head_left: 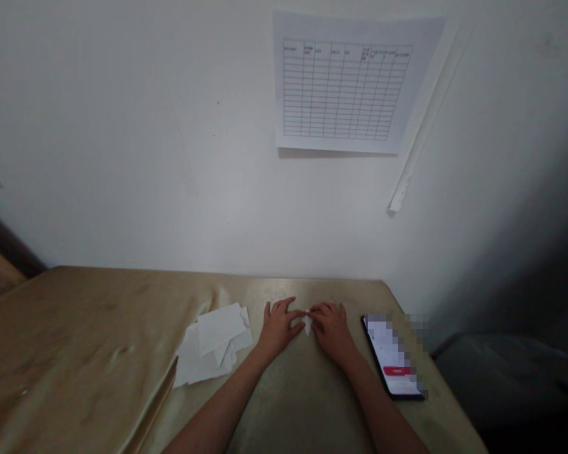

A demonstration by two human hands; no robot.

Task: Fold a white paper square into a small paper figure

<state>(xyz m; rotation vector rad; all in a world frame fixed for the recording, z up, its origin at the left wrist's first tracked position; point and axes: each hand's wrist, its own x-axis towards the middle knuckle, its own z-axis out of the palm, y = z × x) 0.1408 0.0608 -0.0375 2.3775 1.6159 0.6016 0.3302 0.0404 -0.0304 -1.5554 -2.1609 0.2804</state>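
A small folded piece of white paper (307, 322) with a pointed lower end is held between my two hands, above or on the covered table. My left hand (279, 325) pinches its left side between thumb and index finger, the other fingers raised. From the other side, my right hand (331, 326) grips it with thumb and index finger near the top. The fingertips of both hands meet at its upper edge and hide part of it. Left of my left hand lies a loose pile of white paper pieces (220, 331), some with torn edges.
The table (274, 410) wears a shiny, wrinkled tan cover. To the right a phone (390, 359) lies with its screen lit, near the table's right edge. Behind the table rises a white wall (170, 208) with a printed table sheet (341, 88). A dark rounded object (506, 372) stands at right.
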